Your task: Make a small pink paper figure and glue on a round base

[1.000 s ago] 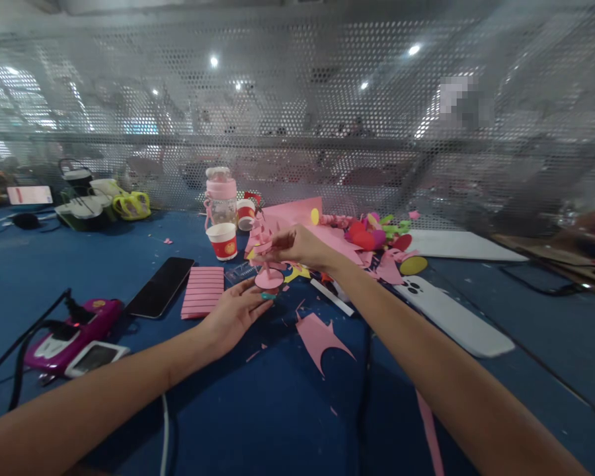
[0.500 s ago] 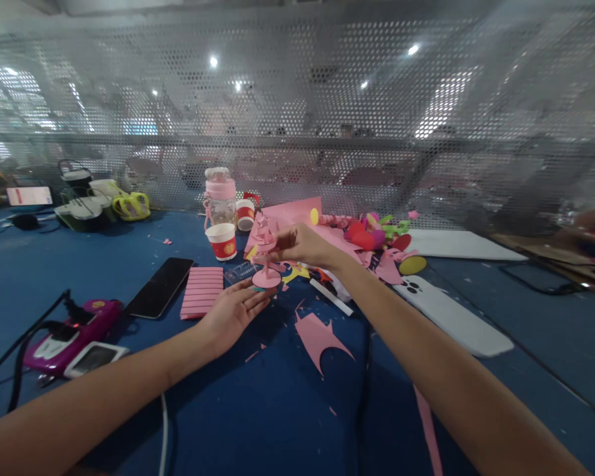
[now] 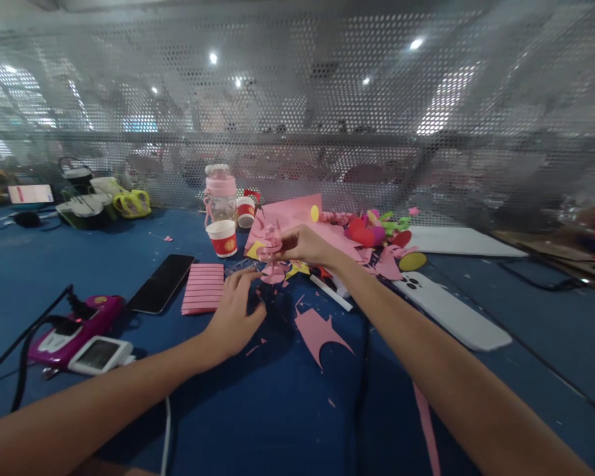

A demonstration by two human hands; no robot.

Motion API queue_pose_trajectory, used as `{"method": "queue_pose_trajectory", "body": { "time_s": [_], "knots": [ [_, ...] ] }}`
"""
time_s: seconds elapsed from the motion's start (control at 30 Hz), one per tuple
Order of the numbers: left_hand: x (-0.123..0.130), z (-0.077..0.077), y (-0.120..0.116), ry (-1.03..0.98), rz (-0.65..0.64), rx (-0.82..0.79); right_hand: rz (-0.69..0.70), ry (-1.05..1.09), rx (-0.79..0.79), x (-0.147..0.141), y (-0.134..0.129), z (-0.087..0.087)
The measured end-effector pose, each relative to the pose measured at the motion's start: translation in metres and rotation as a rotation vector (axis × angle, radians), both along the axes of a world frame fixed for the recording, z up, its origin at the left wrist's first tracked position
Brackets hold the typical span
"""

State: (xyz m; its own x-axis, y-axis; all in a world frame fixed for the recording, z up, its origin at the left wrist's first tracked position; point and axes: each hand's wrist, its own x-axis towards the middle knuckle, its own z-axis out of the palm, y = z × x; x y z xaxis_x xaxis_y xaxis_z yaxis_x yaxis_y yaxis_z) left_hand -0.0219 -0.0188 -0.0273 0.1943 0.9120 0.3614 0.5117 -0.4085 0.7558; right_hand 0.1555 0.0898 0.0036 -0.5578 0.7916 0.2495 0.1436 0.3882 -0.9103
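Observation:
A small tiered pink paper ornament (image 3: 272,246) with a round base stands upright in the middle of the table. My right hand (image 3: 305,244) reaches from the right and pinches its middle between thumb and fingers. Just left of the base is my left hand (image 3: 235,314), back up, thumb apart from the bent fingers and nothing visible between them. Its fingertips come close to the base; whether they touch I cannot tell. Behind the ornament lie a pink paper sheet (image 3: 297,210) and a yellow paper piece (image 3: 252,250). A cut pink paper scrap (image 3: 320,330) lies nearer me.
Left are a striped pink notepad (image 3: 203,288), a black phone (image 3: 162,284) and a purple power strip (image 3: 74,334). A paper cup (image 3: 222,239) and a pink-lidded bottle (image 3: 221,192) stand behind. Right are colourful paper pieces (image 3: 361,235) and a white phone (image 3: 453,312). Perforated metal panel (image 3: 297,106) at back.
My left hand has turned from palm up under the ornament's base to back up beside it. The ornament has shifted slightly right, still in my right hand.

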Motion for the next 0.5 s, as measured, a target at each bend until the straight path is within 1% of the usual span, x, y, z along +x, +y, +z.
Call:
{"method": "queue_pose_trajectory", "body": {
  "time_s": [0.07,0.17,0.23,0.37,0.5],
  "knots": [
    [-0.002,0.000,0.000,0.176,-0.016,0.095,-0.013,0.004,0.004,-0.004,0.000,-0.004],
    [-0.005,-0.003,0.002,0.331,-0.054,0.106,-0.022,0.020,-0.004,-0.009,-0.001,-0.009],
    [-0.006,-0.007,0.003,0.333,-0.092,0.065,-0.012,0.020,-0.022,-0.010,-0.001,-0.012],
    [-0.008,-0.012,0.006,0.243,-0.147,-0.023,0.006,0.015,-0.061,-0.010,-0.001,-0.015],
    [-0.007,-0.011,0.006,0.293,-0.151,-0.087,-0.002,0.006,-0.104,-0.007,-0.002,-0.013]
  ]
}}
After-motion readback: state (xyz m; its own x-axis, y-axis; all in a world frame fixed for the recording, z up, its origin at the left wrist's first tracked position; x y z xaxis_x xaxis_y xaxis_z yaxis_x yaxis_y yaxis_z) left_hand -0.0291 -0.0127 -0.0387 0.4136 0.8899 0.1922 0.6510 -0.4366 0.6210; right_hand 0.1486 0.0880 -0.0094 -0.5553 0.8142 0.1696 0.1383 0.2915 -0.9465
